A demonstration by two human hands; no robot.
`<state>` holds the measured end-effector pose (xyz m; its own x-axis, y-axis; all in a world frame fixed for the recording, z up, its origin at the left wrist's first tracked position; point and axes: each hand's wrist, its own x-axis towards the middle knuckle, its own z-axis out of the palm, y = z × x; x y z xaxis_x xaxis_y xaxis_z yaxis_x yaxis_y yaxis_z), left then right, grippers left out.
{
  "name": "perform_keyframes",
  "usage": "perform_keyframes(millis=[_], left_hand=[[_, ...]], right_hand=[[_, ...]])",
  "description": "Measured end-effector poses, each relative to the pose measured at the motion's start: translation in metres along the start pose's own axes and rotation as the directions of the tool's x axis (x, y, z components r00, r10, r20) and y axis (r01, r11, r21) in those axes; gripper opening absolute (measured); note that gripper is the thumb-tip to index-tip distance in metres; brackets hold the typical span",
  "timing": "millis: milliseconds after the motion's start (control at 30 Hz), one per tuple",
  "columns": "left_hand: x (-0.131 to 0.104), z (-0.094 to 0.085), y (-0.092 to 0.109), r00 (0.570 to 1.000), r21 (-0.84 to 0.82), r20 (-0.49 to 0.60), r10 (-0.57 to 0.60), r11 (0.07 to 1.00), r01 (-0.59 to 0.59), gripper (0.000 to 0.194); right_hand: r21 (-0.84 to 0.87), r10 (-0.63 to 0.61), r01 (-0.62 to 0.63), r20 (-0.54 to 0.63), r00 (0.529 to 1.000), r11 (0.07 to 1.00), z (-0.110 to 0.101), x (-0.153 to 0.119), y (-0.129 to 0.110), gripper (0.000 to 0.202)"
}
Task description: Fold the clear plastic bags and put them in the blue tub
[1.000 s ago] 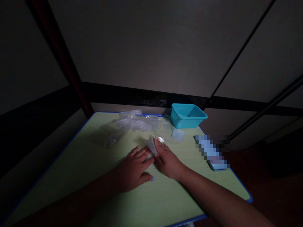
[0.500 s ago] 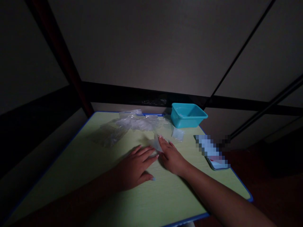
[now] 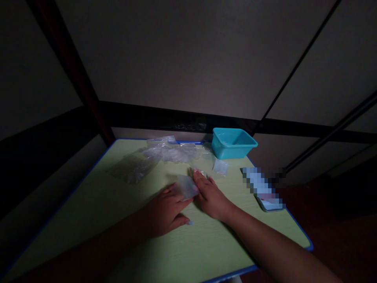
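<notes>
A small clear plastic bag (image 3: 187, 187) lies between my hands, over the fingers of my left hand. My right hand (image 3: 210, 195) has its fingers close together and grips the bag's right side. With fingers stretched forward and thumb apart, my left hand (image 3: 167, 212) rests low over the table; the film partly covers its fingertips. Beyond the hands spreads a crumpled heap of clear plastic bags (image 3: 171, 152). A small folded clear packet (image 3: 220, 167) sits just past my right hand, in front of a turquoise plastic basin (image 3: 235, 151).
The light green table (image 3: 176, 251) has a blue edge. A phone-like flat object (image 3: 269, 204), partly pixelated, lies at the right edge. A dark panelled wall (image 3: 176, 59) stands behind the table. A thin blue object (image 3: 191, 142) lies along the back edge.
The small plastic bag has swung left and toward me, folding over my left fingers. My right fingertips have shifted slightly left, while the left hand stays nearly in place.
</notes>
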<state>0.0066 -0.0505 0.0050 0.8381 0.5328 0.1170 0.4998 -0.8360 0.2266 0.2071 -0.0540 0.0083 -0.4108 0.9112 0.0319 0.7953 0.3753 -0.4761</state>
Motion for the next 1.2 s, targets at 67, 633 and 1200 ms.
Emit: perform_keyframes(millis=[67, 633, 1200], left_hand=[[0.000, 0.000, 0.000, 1.000, 0.003, -0.014, 0.010, 1.000, -0.010, 0.050], [-0.001, 0.008, -0.005, 0.983, 0.031, -0.162, 0.084, 0.996, -0.080, 0.051], [0.009, -0.009, -0.016, 0.720, -0.517, -0.430, -0.544, 0.803, 0.298, 0.051]], right_hand=[[-0.020, 0.003, -0.003, 0.002, 1.000, 1.000, 0.000, 0.000, -0.003, 0.061], [-0.043, -0.063, 0.065, 0.043, 0.997, 0.997, 0.009, 0.000, -0.007, 0.062], [-0.209, -0.040, 0.042, 0.013, 0.999, 0.977, 0.011, 0.002, -0.008, 0.075]])
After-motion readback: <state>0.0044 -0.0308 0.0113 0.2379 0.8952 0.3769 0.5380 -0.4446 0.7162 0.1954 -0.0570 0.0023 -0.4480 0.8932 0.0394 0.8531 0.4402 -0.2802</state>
